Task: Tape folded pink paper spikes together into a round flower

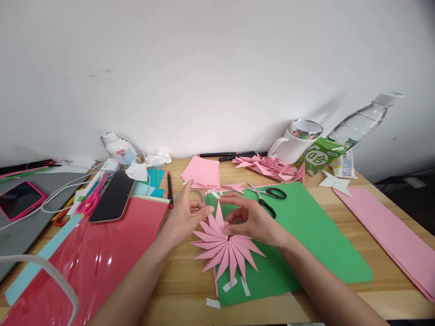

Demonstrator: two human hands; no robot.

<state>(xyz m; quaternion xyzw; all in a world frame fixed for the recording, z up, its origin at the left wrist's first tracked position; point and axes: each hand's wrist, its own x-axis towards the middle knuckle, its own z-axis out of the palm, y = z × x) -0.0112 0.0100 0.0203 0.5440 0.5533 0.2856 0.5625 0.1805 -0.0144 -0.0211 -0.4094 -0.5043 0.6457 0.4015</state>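
Note:
A pink folded-paper flower (227,251) with many pointed petals lies partly on a green paper sheet (306,240) and partly over the wooden table. My left hand (185,213) is at its upper left, index finger raised, thumb and curled fingers closed at the petal tips. From the upper right, my right hand (249,217) pinches the flower near its middle, thumb close to the centre. The fingertips behind the petals are partly hidden. Black-handled scissors (268,194) lie on the green sheet just beyond my right hand. White tape strips (230,285) lie below the flower.
Pink paper squares (202,171) and a heap of folded pink pieces (268,166) lie near the wall. A white mug (292,145), green box (316,156) and clear bottle (360,122) stand right. Left are a phone (113,197), pink scissors (93,197) and red sheets (102,253).

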